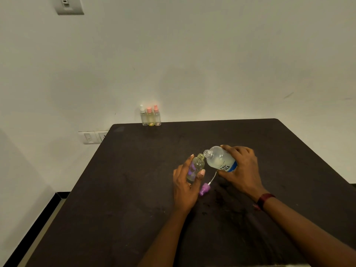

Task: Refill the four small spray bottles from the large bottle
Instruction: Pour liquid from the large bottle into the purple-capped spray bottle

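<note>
Large bottle (218, 158) in right hand (243, 167), label (227, 167) letters "re:" legible

A dark brown worktop (134, 189) is filling the lower half of the view, its matt surface showing faint smudges and darker blotches. A plain off-white wall (212, 54) is rising behind the worktop's far edge and running along its left side. High above the worktop's far left corner, a grey switch plate (69, 5) is sitting on the wall, partly cut off by the top of the view. Just left of that corner, a white double plate (93, 137) is showing. Left of the worktop and below it, a black skirting strip (32, 228) is running beside a band of pale floor (44, 234). Above the worktop's far right corner, faint scuff marks (288, 95) are streaking the wall.
</note>
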